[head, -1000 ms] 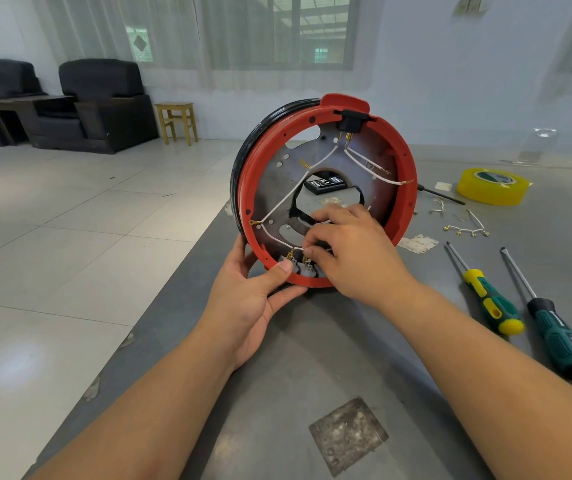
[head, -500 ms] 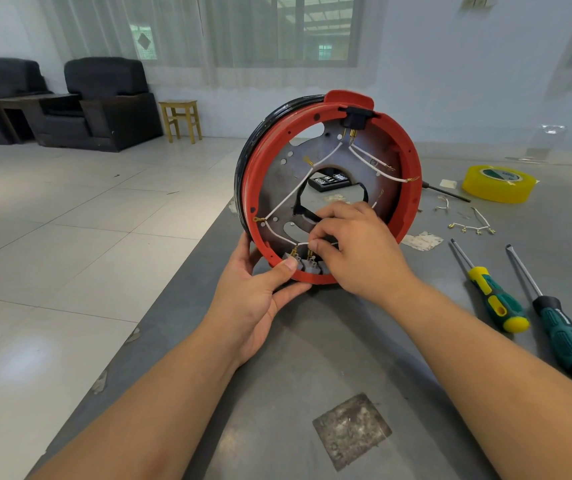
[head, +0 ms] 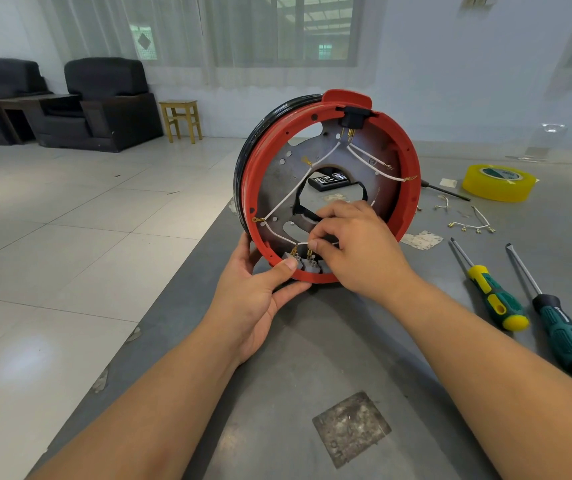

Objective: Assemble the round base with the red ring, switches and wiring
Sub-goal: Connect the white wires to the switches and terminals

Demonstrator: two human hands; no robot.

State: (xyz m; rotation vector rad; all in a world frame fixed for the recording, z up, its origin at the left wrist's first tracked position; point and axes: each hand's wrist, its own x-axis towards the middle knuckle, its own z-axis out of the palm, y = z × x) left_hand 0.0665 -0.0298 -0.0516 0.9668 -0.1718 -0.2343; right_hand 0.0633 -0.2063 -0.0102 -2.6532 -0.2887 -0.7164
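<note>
The round base [head: 378, 150] stands on edge on the grey table [head: 312, 358], its open side toward me, with the red ring [head: 404, 202] around a grey metal plate. White wires [head: 288, 194] run across the plate from a black socket [head: 350, 118] at the top to grey switches [head: 307, 263] at the bottom rim. My left hand [head: 260, 292] grips the ring's lower left edge, thumb on a switch. Inside the ring, my right hand [head: 354, 247] pinches a white wire end just above the switches.
Two green-handled screwdrivers [head: 492, 292] [head: 561, 327] lie on the table to the right. Behind them are loose white wire pieces with terminals [head: 471, 225], a yellow tape roll [head: 497, 181] and a black tool box [head: 329, 180] seen through the base's hole. The table's left edge drops to the tiled floor.
The base and both hands have hardly moved. My right fingers shifted slightly lower over the switches while holding the wire.
</note>
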